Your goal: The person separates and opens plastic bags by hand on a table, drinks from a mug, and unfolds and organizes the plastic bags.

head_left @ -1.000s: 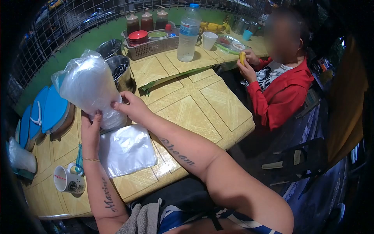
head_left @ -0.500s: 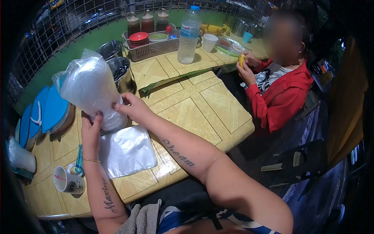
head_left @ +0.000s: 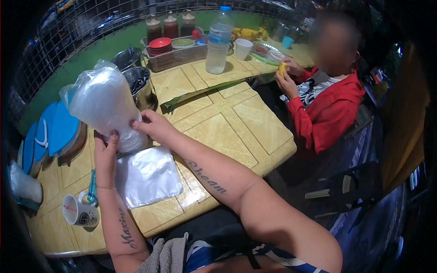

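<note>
A bulky bundle of clear plastic bags (head_left: 102, 98) stands tilted over the table, held between both my hands. My left hand (head_left: 107, 148) grips its lower left side, thumb pressed on the front. On its right side, my right hand (head_left: 154, 127) pinches the plastic with thumb and fingers. Just below the bundle lies a flat stack of clear plastic bags (head_left: 149, 177) on the tiled table (head_left: 223, 136). By my left forearm is a white printed cup (head_left: 79, 211) with a red line inside.
Blue-lidded containers (head_left: 68, 127) line the left side. Metal pots (head_left: 136, 82), a basket (head_left: 177, 59) with sauce bottles and a water bottle (head_left: 219, 43) stand at the back. A banana leaf strip (head_left: 205, 94) crosses the table. A person in red (head_left: 330, 111) holds something yellow at right.
The view has shifted very slightly. Both my hands keep their hold on the bundle of plastic bags, with hardly any movement.
</note>
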Demonstrator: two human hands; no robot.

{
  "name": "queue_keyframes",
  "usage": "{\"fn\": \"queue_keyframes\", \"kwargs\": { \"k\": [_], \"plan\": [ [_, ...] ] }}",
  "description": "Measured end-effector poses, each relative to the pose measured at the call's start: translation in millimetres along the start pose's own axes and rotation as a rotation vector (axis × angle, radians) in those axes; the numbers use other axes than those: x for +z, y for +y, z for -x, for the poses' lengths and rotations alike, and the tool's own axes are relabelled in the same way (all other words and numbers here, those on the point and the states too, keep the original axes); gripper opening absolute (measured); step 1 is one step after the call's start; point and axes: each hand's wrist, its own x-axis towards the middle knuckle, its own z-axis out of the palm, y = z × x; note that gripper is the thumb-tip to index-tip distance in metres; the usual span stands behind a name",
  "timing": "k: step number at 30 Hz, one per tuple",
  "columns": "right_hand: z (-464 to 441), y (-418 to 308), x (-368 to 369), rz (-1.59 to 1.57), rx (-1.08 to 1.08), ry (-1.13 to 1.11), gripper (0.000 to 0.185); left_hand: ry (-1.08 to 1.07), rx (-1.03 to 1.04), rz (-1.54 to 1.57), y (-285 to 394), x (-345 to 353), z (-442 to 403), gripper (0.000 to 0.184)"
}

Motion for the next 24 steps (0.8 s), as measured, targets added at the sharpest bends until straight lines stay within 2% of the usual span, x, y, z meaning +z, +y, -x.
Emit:
{"fn": "queue_keyframes", "kwargs": {
  "k": [4,8,11,14,21,24],
  "plan": [
    [1,-1,0,0.046,-0.008,0.02,0.047,-0.022,0.072,-0.098,-8,-7,-3,0.054],
    [2,-4,-1,0.136,-0.008,0.059,0.049,0.01,-0.046,-0.15,-13,-13,-5,0.056],
    [-3,6,0,0.114,-0.047,0.097,0.052,0.001,-0.08,0.004,-16,-13,-7,0.062],
    [-1,4,0,0.11,-0.037,0.089,0.053,-0.019,-0.007,0.0,-15,-11,-6,0.066],
    [-4,6,-1,0.118,-0.029,0.079,0.053,-0.006,-0.124,-0.019,-28,-23,-11,0.067],
    [2,-4,1,0.159,-0.038,0.134,0.053,0.005,-0.083,-0.019,-19,-16,-7,0.065]
  ]
}}
